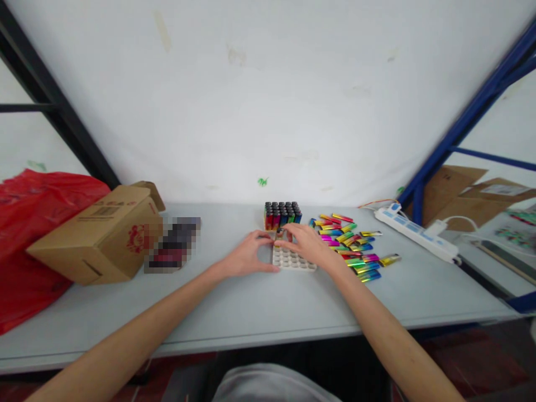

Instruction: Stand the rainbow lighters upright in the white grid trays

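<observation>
My left hand (247,255) and right hand (307,244) rest at the tray (293,261), near the middle of the surface (259,307) toward its far edge. The fingers are narrowed and meet on one lighter (280,232) at the tray's far rim; which hand grips it I cannot tell. A full block of lighters (282,215) stands just behind the tray, and loose lighters (352,245) lie beside my right hand, toward the right edge.

On the table (251,304), a tray (295,261) lies midway, with a packed block of lighters (282,215) just behind it. To its right loose lighters (352,244) lie scattered, a power strip (419,233) beyond them. Well left sits a cardboard box (100,237), a bag (37,223) beside it.
</observation>
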`<action>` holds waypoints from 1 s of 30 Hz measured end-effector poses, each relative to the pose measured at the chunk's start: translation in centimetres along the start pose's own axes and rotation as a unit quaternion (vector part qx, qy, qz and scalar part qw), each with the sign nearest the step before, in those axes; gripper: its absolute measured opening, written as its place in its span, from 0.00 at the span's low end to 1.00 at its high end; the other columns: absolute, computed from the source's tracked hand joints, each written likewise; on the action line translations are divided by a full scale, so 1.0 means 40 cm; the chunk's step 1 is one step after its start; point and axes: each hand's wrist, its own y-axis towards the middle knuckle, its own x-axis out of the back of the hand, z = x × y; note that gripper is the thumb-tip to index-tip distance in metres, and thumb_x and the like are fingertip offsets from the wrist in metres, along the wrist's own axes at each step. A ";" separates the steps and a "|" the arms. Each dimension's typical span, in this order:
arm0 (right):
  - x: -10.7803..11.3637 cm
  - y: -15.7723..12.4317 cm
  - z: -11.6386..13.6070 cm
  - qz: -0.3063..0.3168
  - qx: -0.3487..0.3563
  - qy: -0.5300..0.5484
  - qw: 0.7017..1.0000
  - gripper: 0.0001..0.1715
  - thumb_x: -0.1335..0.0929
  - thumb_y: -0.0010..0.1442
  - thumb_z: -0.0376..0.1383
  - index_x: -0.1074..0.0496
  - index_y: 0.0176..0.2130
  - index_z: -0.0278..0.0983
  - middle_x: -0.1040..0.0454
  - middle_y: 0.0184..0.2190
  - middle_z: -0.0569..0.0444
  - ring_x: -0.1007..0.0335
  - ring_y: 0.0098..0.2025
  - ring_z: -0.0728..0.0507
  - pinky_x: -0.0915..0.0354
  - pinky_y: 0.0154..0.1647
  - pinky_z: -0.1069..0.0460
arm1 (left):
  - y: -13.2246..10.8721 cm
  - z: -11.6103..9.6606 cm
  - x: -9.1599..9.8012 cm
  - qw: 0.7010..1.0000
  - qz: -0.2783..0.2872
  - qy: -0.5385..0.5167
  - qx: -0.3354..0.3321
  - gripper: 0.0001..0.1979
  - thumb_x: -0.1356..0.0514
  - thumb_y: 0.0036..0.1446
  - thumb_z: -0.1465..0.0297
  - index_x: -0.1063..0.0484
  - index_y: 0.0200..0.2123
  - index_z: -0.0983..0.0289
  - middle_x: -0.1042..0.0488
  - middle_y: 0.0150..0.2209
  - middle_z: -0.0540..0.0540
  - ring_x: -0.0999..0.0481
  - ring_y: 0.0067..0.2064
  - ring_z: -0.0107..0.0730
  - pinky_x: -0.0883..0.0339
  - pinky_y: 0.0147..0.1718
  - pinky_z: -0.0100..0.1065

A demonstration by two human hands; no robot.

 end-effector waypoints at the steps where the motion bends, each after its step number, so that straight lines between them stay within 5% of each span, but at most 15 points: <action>1: 0.023 -0.010 -0.012 -0.004 -0.006 0.009 1.000 0.18 0.34 0.72 0.49 0.26 0.44 0.38 0.22 0.38 0.50 0.27 0.39 0.42 0.37 0.42 0.50 | -0.001 -0.002 0.001 1.000 -0.002 0.001 0.000 0.36 0.24 0.44 0.51 0.22 0.55 0.59 0.29 0.59 0.60 0.29 0.61 0.52 0.37 0.65 0.50; 8: 0.176 -0.153 -0.181 0.025 -0.073 -0.082 0.994 0.07 0.29 0.66 0.39 0.21 0.40 0.39 0.20 0.44 0.45 0.26 0.50 0.35 0.35 0.55 0.41 | 0.000 -0.010 0.003 1.000 -0.004 0.011 -0.002 0.35 0.26 0.45 0.48 0.23 0.53 0.61 0.29 0.58 0.60 0.28 0.61 0.51 0.37 0.66 0.47; 12: 0.176 -0.195 -0.225 0.072 -0.090 -0.093 0.989 0.08 0.30 0.66 0.39 0.20 0.40 0.38 0.19 0.42 0.45 0.24 0.46 0.35 0.33 0.50 0.42 | 0.000 -0.005 -0.001 1.000 -0.009 0.014 -0.002 0.35 0.27 0.45 0.47 0.23 0.52 0.60 0.28 0.58 0.60 0.28 0.61 0.51 0.37 0.66 0.48; 18: 0.176 -0.169 -0.213 0.096 -0.070 -0.046 0.992 0.12 0.30 0.66 0.43 0.21 0.37 0.38 0.19 0.40 0.45 0.25 0.44 0.36 0.33 0.50 0.42 | -0.003 -0.007 0.000 1.000 -0.005 0.015 -0.003 0.36 0.27 0.45 0.47 0.23 0.53 0.61 0.29 0.59 0.60 0.29 0.61 0.50 0.37 0.66 0.47; 24: 0.191 -0.162 -0.158 -0.052 -0.135 0.142 0.979 0.18 0.30 0.65 0.51 0.25 0.43 0.39 0.20 0.43 0.47 0.25 0.44 0.39 0.32 0.46 0.44 | -0.003 -0.008 0.000 1.000 -0.005 0.011 -0.005 0.35 0.26 0.46 0.49 0.23 0.53 0.61 0.29 0.59 0.61 0.29 0.62 0.50 0.37 0.66 0.47; 30: 0.143 -0.065 -0.096 -0.231 -0.200 0.351 0.885 0.24 0.26 0.57 0.56 0.27 0.38 0.40 0.29 0.28 0.57 0.35 0.28 0.46 0.38 0.28 0.51 | -0.003 -0.011 0.002 1.000 -0.006 0.008 -0.013 0.35 0.26 0.46 0.49 0.23 0.53 0.60 0.28 0.58 0.60 0.28 0.61 0.50 0.36 0.65 0.47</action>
